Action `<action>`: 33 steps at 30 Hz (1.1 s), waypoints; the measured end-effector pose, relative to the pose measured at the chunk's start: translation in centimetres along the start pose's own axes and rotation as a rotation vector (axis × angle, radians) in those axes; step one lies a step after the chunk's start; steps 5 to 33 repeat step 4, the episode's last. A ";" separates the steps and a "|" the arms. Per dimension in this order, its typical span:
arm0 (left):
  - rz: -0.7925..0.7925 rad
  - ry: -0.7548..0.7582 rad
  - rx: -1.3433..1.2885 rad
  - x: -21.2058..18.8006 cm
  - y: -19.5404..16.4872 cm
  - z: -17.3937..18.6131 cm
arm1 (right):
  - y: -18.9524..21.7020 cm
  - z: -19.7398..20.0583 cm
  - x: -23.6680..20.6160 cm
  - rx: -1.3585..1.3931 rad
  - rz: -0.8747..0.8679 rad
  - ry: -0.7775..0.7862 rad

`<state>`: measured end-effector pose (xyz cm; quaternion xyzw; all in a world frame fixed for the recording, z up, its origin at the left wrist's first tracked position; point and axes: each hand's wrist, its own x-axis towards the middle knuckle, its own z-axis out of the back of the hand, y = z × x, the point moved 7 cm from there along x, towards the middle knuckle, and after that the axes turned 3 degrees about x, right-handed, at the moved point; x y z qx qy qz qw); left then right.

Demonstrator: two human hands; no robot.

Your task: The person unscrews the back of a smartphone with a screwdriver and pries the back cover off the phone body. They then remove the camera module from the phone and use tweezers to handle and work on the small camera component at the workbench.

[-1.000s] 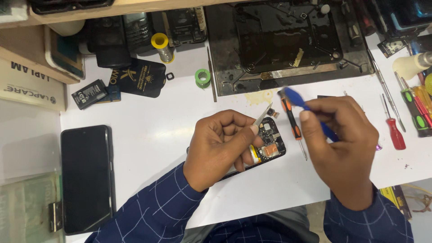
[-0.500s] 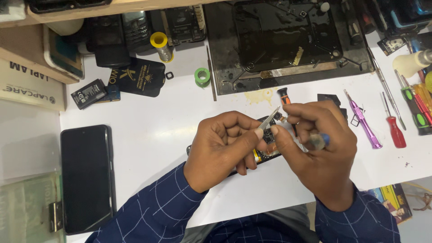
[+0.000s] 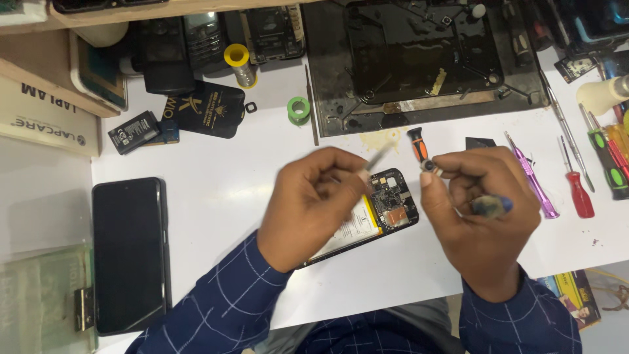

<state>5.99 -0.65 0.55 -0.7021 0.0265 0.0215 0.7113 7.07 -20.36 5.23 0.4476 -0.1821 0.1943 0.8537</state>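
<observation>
An opened phone (image 3: pixel 386 208) lies back-up on the white table (image 3: pixel 216 170), its circuit board and battery showing. My left hand (image 3: pixel 314 203) hovers over its lower half, pinching metal tweezers (image 3: pixel 379 157) whose blurred tips point up and right. My right hand (image 3: pixel 481 216) is to the right of the phone, gripping a blue-handled screwdriver (image 3: pixel 491 206) in the palm while its fingertips pinch a tiny part near an orange-and-black screwdriver (image 3: pixel 418 147) lying on the table.
A black repair mat (image 3: pixel 426 59) holds screws at the back. A purple tool (image 3: pixel 531 177), a red screwdriver (image 3: pixel 576 187) and green ones (image 3: pixel 606 160) lie right. A dark phone (image 3: pixel 128 252) lies left, with a green tape roll (image 3: pixel 299 109), solder spool (image 3: pixel 239 64) and small battery (image 3: pixel 133 131).
My hands have drawn apart over the opened phone: the left with the tweezers swung left and up, the right moved right, fingertips now beside the orange-and-black screwdriver.
</observation>
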 end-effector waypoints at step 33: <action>-0.278 -0.244 0.737 -0.3 -3.6 2.9 | -1.1 0.8 0.0 0.036 0.008 -0.005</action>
